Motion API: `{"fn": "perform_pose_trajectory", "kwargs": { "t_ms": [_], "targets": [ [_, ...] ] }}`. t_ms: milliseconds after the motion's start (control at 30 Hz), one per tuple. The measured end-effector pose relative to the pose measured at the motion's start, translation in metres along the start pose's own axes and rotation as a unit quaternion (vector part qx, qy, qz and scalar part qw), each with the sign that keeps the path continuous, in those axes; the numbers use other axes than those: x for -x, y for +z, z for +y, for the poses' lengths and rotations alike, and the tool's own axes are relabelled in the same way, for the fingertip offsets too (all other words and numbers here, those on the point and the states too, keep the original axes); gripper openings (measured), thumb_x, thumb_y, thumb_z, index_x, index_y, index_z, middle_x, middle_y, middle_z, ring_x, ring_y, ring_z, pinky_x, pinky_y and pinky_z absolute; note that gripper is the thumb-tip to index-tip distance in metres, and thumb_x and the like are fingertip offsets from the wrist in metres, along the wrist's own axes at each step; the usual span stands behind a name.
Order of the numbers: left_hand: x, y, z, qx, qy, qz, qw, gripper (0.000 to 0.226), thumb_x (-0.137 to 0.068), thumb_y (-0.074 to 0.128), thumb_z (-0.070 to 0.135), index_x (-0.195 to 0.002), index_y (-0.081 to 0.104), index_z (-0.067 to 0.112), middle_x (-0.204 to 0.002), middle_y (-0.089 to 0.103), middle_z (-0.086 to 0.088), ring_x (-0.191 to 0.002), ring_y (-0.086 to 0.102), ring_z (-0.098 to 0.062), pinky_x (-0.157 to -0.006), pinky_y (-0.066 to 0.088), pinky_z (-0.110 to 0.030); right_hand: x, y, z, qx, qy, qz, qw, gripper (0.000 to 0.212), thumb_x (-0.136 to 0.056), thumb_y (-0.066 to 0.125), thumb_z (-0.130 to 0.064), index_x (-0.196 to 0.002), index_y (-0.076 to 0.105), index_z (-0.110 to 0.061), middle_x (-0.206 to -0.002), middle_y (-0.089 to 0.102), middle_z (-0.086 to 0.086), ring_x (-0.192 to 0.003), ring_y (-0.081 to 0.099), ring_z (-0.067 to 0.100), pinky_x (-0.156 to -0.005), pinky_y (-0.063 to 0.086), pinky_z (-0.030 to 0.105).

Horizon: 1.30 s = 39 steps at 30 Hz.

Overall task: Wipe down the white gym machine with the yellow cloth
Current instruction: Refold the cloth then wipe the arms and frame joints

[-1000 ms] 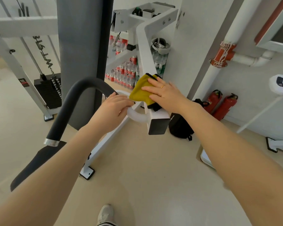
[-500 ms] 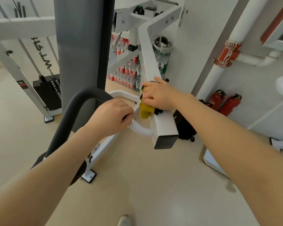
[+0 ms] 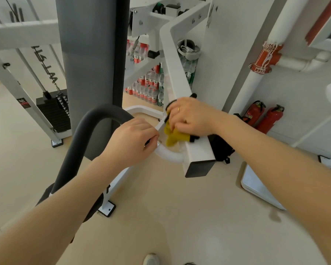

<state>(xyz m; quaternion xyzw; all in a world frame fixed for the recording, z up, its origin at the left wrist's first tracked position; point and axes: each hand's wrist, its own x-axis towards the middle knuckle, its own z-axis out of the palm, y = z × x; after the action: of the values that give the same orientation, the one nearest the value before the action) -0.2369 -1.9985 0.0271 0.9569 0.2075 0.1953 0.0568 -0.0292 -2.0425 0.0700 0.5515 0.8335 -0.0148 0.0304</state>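
The white gym machine has a square beam (image 3: 175,73) that slopes down toward me and ends in a dark cap. A curved handle, black foam on its left part (image 3: 78,146) and white tube (image 3: 170,155) near the beam, joins the beam's left side. My right hand (image 3: 191,116) presses the yellow cloth (image 3: 173,136) with a black edge against the beam's lower left side, bunched under the fingers. My left hand (image 3: 131,142) is closed around the handle just left of the cloth.
A grey padded column (image 3: 90,73) rises behind the handle. A black weight stack (image 3: 54,109) stands at left. Stacked water bottles (image 3: 149,87) sit behind the beam. Two red fire extinguishers (image 3: 264,116), a black bag (image 3: 221,148) and a white scale platform (image 3: 256,186) lie at right.
My right hand has slid the cloth down the beam toward its capped end, and the cloth has gone from spread flat to bunched. My left hand kept its grip on the handle.
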Motion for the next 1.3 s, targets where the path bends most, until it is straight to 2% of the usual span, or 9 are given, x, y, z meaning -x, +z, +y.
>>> {"fn": "perform_pose_trajectory", "kwargs": {
  "t_ms": [233, 467, 633, 700, 833, 933, 1067, 1200, 1300],
  "targets": [
    [-0.020, -0.002, 0.025, 0.092, -0.095, 0.001, 0.991, 0.030, -0.096, 0.041, 0.021, -0.121, 0.058, 0.016, -0.108, 0.064, 0.002, -0.094, 0.061, -0.015, -0.086, 0.049, -0.031, -0.031, 0.007, 0.023, -0.065, 0.153, 0.037, 0.985, 0.047, -0.093, 0.026, -0.031, -0.132, 0.051, -0.030, -0.151, 0.032, -0.010, -0.144, 0.010, 0.013, -0.116, -0.001, 0.040],
    [-0.025, 0.006, 0.046, 0.172, -0.143, 0.100, 0.970, 0.031, -0.089, 0.039, 0.024, -0.099, 0.066, 0.014, -0.076, 0.061, 0.013, -0.072, 0.059, -0.006, -0.068, 0.052, -0.025, 0.083, 0.034, -0.035, -0.213, 0.084, 0.115, 0.967, 0.064, -0.081, 0.014, -0.040, -0.145, 0.015, -0.035, -0.151, 0.002, -0.022, -0.137, -0.014, -0.007, -0.112, -0.014, 0.023],
    [-0.045, 0.000, 0.074, 0.251, -0.273, 0.051, 0.927, 0.037, -0.096, 0.041, 0.029, -0.132, 0.046, 0.020, -0.104, 0.056, 0.009, -0.094, 0.055, -0.005, -0.086, 0.043, -0.015, 0.068, 0.042, -0.001, -0.245, 0.153, 0.080, 0.954, 0.056, -0.095, 0.016, -0.042, -0.147, -0.004, -0.032, -0.149, -0.016, -0.021, -0.136, -0.020, -0.001, -0.113, -0.015, 0.031],
    [-0.053, 0.001, 0.083, 0.277, -0.324, 0.013, 0.905, 0.051, -0.095, 0.037, 0.040, -0.142, 0.030, 0.023, -0.113, 0.056, 0.007, -0.105, 0.056, -0.013, -0.095, 0.042, -0.027, 0.044, 0.042, 0.014, -0.335, 0.211, 0.108, 0.912, 0.056, -0.102, 0.025, -0.033, -0.149, -0.005, -0.025, -0.156, -0.010, -0.009, -0.143, -0.011, 0.011, -0.117, -0.004, 0.039],
    [-0.059, 0.004, 0.091, 0.254, -0.362, -0.025, 0.897, 0.057, -0.092, 0.042, 0.044, -0.143, 0.028, 0.025, -0.135, 0.051, 0.003, -0.111, 0.053, -0.013, -0.089, 0.035, -0.023, 0.032, 0.047, 0.009, -0.700, 0.218, 0.140, 0.665, 0.057, -0.102, 0.031, -0.033, -0.149, -0.001, -0.038, -0.147, 0.031, -0.006, -0.129, 0.039, 0.019, -0.102, 0.040, 0.037],
    [-0.056, 0.005, 0.094, 0.231, -0.356, -0.049, 0.904, 0.057, -0.090, 0.051, 0.037, -0.143, 0.031, 0.027, -0.136, 0.048, 0.006, -0.102, 0.049, -0.005, -0.087, 0.036, -0.021, 0.058, 0.057, -0.017, -0.761, 0.226, 0.151, 0.588, 0.053, -0.101, 0.032, -0.032, -0.147, 0.009, -0.043, -0.125, 0.054, -0.009, -0.107, 0.058, 0.009, -0.090, 0.051, 0.027],
    [-0.054, 0.006, 0.096, 0.219, -0.354, -0.061, 0.907, 0.059, -0.090, 0.052, 0.035, -0.143, 0.028, 0.029, -0.135, 0.048, 0.009, -0.100, 0.047, -0.002, -0.087, 0.038, -0.021, 0.083, 0.080, -0.047, -0.765, 0.235, 0.149, 0.580, 0.043, -0.099, 0.032, -0.041, -0.140, 0.024, -0.049, -0.112, 0.057, -0.017, -0.087, 0.062, -0.010, -0.071, 0.049, 0.011],
    [-0.054, 0.006, 0.096, 0.216, -0.360, -0.051, 0.906, 0.060, -0.089, 0.055, 0.035, -0.143, 0.029, 0.029, -0.135, 0.048, 0.009, -0.102, 0.049, -0.003, -0.090, 0.040, -0.023, 0.049, 0.082, -0.026, -0.691, 0.297, 0.147, 0.642, 0.083, -0.055, 0.042, -0.092, -0.129, 0.034, -0.056, -0.141, 0.043, -0.001, -0.135, 0.033, 0.027, -0.109, 0.028, 0.053],
    [-0.055, 0.007, 0.097, 0.218, -0.373, -0.053, 0.900, 0.060, -0.089, 0.054, 0.035, -0.143, 0.029, 0.029, -0.136, 0.048, 0.008, -0.102, 0.050, -0.004, -0.092, 0.039, -0.024, 0.024, 0.074, 0.002, -0.726, 0.303, 0.170, 0.593, 0.065, -0.056, 0.049, -0.079, -0.110, 0.048, -0.043, -0.150, 0.029, 0.002, -0.134, 0.035, 0.030, -0.108, 0.031, 0.053]
  ]
}}
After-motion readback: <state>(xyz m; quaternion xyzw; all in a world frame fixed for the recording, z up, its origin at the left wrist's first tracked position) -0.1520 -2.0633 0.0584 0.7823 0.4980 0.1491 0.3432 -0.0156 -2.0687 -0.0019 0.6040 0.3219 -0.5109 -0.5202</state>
